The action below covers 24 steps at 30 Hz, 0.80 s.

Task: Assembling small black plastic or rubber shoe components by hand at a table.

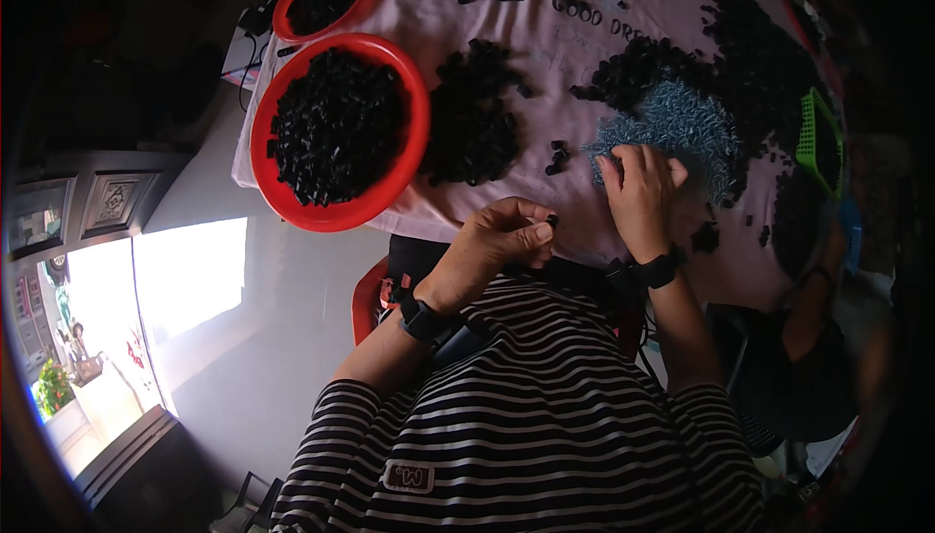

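My left hand (502,241) is closed in a pinch on a small black plastic part (552,220), held just off the table's near edge. To its right, my right hand (641,200) reaches palm down onto a heap of small, thin, bluish metal pieces, which look like screws (696,133). Its fingers are bent and somewhat apart, with the tips at the heap's near left edge; I see nothing between them. A few loose black parts (557,157) lie on the cloth between the two hands.
A large red basin (417,143) full of black parts stands at the left, a smaller red basin (284,21) behind it. Piles of black parts (477,133) cover much of the pink cloth (545,75). A green basket (808,143) and another person's arm (806,314) are at the right.
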{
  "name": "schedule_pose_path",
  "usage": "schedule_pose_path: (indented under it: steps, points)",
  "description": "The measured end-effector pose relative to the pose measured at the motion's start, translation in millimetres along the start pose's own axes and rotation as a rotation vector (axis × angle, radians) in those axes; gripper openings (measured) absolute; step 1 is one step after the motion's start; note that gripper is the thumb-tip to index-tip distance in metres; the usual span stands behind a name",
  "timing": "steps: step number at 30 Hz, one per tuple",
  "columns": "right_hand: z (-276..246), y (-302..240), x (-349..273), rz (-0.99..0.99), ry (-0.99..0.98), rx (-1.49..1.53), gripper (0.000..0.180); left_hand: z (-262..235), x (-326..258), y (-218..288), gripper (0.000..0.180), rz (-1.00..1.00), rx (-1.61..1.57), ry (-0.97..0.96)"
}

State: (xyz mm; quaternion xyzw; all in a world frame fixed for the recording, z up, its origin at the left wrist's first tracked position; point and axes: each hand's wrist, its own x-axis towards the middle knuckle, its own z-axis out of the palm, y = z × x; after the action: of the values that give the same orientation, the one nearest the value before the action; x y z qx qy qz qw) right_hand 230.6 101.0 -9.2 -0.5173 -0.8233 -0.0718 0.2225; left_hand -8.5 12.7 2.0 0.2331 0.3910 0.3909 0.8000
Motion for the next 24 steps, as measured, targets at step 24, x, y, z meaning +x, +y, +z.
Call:
schedule_pose_path:
  steps: [24]
  points:
    - [-15, 16, -4, 0.714, -0.113, 1.063, 0.013, -10, 4, 17, 0.021, -0.016, -0.203, 0.048]
